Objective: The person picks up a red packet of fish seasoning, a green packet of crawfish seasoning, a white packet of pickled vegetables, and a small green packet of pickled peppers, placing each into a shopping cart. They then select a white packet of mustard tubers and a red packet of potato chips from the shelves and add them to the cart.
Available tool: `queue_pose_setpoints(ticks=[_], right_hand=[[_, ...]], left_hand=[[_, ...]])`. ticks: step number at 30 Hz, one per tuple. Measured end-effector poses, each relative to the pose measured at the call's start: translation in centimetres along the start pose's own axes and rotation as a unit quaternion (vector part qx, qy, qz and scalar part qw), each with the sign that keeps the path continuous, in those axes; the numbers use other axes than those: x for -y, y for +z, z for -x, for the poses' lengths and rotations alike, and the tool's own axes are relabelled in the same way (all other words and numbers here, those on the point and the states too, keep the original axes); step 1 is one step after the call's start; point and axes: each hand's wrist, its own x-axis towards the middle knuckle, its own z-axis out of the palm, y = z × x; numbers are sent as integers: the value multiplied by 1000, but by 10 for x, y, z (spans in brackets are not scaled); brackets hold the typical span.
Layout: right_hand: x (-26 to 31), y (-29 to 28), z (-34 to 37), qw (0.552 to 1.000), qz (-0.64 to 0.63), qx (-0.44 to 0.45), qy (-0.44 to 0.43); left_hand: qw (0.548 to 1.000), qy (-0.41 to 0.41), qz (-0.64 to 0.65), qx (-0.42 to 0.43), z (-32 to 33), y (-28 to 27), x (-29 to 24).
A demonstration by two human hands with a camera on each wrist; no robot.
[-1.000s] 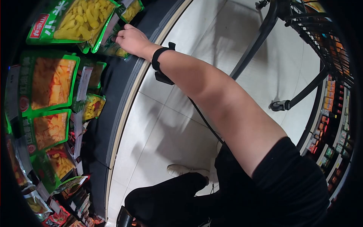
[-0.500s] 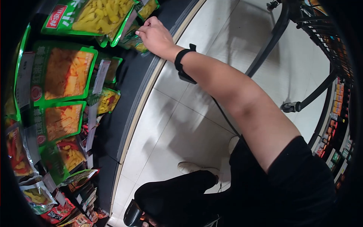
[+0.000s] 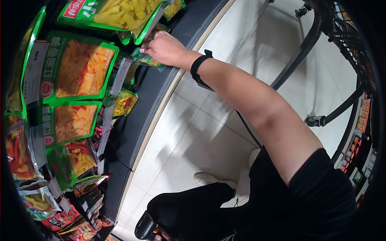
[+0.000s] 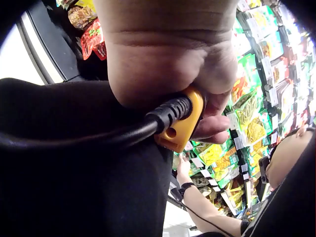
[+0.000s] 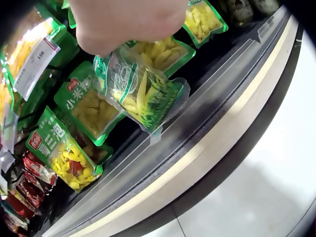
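My right hand (image 3: 168,49) reaches to the low shelf and grips the top of a small clear pouch of pickled peppers (image 5: 143,94). In the right wrist view the pouch leans at the shelf's front edge, overlapping green-edged pouches of yellow peppers (image 5: 91,111) behind it; the fingertips are hidden there by the hand (image 5: 131,22). Low in the head view, my left hand (image 3: 163,233) holds a black handheld scanner (image 3: 145,225) beside the knee. Its yellow handle end (image 4: 183,126), with a black cable, shows under the palm in the left wrist view.
Large pouches of bamboo shoots (image 3: 82,68) and other pickle packs fill the shelf at left, with price tags (image 3: 120,76) hanging between. A wheeled cart (image 3: 301,52) stands on the tiled floor at right. Another stocked shelf (image 3: 356,148) lies beyond it.
The head view has shifted, so shelf and right arm appear farther right. My right hand is slightly lower with the small pouch. The scanner and left hand's fingers have come further into view.
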Motion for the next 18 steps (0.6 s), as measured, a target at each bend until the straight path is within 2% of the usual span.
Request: queue_pose_setpoints(ticks=[1, 2, 3, 5, 6, 9, 10, 11, 13, 15, 16, 18], right_hand=[[0, -2, -6, 1000, 5, 12, 2], [0, 0, -9, 998, -30, -53, -29], [-1, 2, -12, 998, -31, -51, -20], [1, -1, -18, 998, -33, -46, -4], [5, -10, -16, 998, -58, -7, 18], [-6, -1, -17, 998, -60, -35, -10], [-14, 6, -17, 999, -14, -40, -4], [-20, 6, -10, 997, -25, -69, -26], [-32, 8, -6, 988, -101, -114, 19], [-46, 4, -12, 948, -297, -48, 104], [-55, 1, -12, 910, -389, -17, 147], [-53, -6, -5, 799, -566, 0, 203]], left_hand=[[1000, 11, -9, -15, 2, -1, 2], [999, 23, -17, -30, 3, 1, 4], [998, 33, -26, -46, 4, 3, 6], [998, 25, -54, -10, -1, 6, 4], [997, 22, -67, 8, -3, 7, 3], [995, 36, -81, -35, 0, -1, 7], [995, 38, -83, -49, 1, -3, 7], [994, 36, -86, -63, 2, -5, 7], [992, 30, -85, -84, 2, -6, 8], [992, 21, -82, -98, 1, -6, 6], [992, 22, -88, -88, 0, -7, 5], [993, 24, -100, -65, -4, -8, 4]])
